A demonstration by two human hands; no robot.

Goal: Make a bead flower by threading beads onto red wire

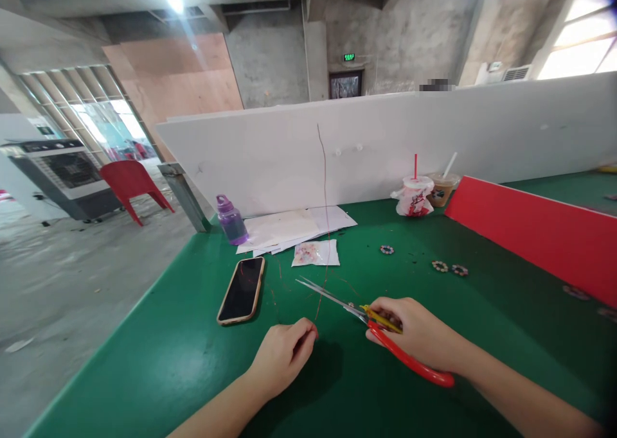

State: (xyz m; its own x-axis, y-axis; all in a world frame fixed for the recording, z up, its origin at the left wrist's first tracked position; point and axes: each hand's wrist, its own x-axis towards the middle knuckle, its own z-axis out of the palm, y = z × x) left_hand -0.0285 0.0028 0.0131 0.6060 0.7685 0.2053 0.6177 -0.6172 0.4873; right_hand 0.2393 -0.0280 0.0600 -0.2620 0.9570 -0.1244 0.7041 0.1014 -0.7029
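Note:
My left hand (pixel 283 354) pinches the lower end of a thin red wire (pixel 324 219) that stands up from my fingers in front of the white partition. My right hand (pixel 418 334) grips red-handled scissors (pixel 385 338); their blades are slightly apart and point left toward the wire, just right of it. Both hands hover over the green table (pixel 183 354).
A phone (pixel 241 289) lies left of my hands. Behind are a small bag of beads (pixel 315 253), white papers (pixel 289 227), a purple bottle (pixel 232 220), two drink cups (pixel 415 195), bead rings (pixel 386 250) and a red board (pixel 535 232). The table's left edge drops to the floor.

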